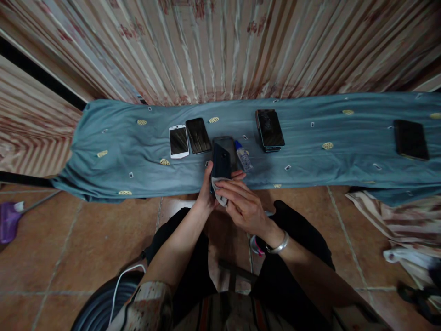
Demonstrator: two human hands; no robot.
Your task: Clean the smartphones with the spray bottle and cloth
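phone (221, 162) gripped by left hand (206, 191); right hand (241, 204) pinching cloth (219, 193); teal sheet (113, 156), tiled floor (69, 239).

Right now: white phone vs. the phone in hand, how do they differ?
The white phone lies flat on the teal cloth, screen up; the held phone is lifted off it, dark back toward the camera. The white phone is untouched; the held phone is gripped by the left hand while the right hand presses a rag to it. Both look similar in size.

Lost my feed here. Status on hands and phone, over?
Left hand grips dark phone upright. Right hand presses cloth on it. Spray bottle lies beside.
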